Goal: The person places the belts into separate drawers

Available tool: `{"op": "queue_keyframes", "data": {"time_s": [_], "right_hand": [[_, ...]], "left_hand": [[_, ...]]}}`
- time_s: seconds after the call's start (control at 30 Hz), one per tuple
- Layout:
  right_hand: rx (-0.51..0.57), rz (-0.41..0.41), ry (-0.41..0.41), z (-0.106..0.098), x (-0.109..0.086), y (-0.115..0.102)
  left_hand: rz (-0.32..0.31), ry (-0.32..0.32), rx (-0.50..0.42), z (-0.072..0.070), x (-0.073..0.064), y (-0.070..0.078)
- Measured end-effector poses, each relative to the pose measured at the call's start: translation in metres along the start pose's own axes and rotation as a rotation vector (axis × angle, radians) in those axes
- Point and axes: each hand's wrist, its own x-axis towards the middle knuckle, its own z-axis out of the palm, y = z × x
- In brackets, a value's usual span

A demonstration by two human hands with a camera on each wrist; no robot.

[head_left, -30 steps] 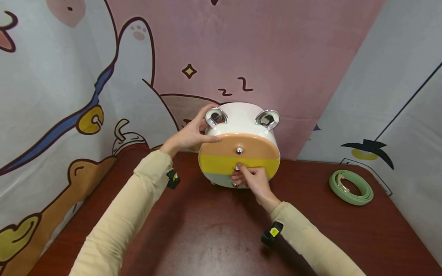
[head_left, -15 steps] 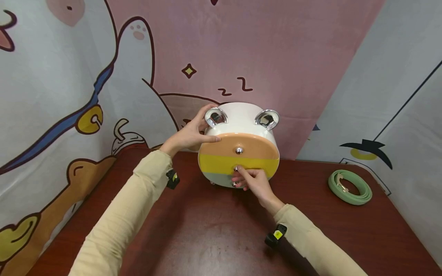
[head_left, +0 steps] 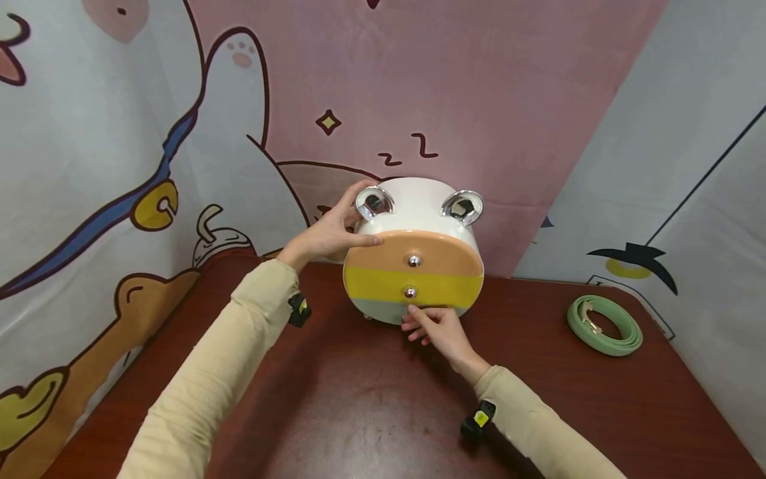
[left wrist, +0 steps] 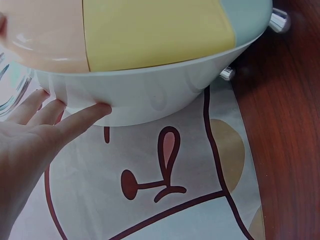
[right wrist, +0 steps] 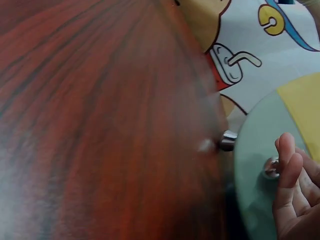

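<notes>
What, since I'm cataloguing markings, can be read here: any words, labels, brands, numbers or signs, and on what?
"Z": larger letter, on the pink backdrop.
"Z": smaller letter, lower left of it, same backdrop.
Left wrist device, right wrist device: any marking is too small to read.
Striped-front box: no text shows.

The glossy white oval box (head_left: 420, 205) bears orange, yellow and grey-green bands; beneath it, the wood-grained red-brown table (head_left: 359, 399); behind it, a pink-and-white cartoon-printed cloth (head_left: 467, 86); right of it, a coiled green belt (head_left: 616, 345).
</notes>
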Motion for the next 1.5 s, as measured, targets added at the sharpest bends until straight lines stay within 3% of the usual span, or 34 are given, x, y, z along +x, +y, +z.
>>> {"op": "queue_keyframes", "data": {"time_s": [0.57,0.77,0.97,1.13,1.5], "right_hand": [[-0.104,0.126,-0.026,0.006,0.000,0.018],[-0.080,0.132,-0.034,0.012,0.000,0.012],[0.010,0.155,0.062,0.021,0.005,0.020],[0.019,0.148,0.125,0.026,0.005,0.019],[0.027,0.172,0.155,0.027,0.005,0.022]], "left_hand": [[0.000,-0.007,-0.024,-0.001,0.001,-0.002],[0.004,-0.021,-0.038,-0.001,0.001,-0.003],[-0.009,-0.020,-0.044,-0.002,0.001,-0.002],[-0.011,-0.016,-0.049,-0.003,0.001,-0.001],[0.005,-0.025,-0.057,-0.003,0.002,-0.004]]}}
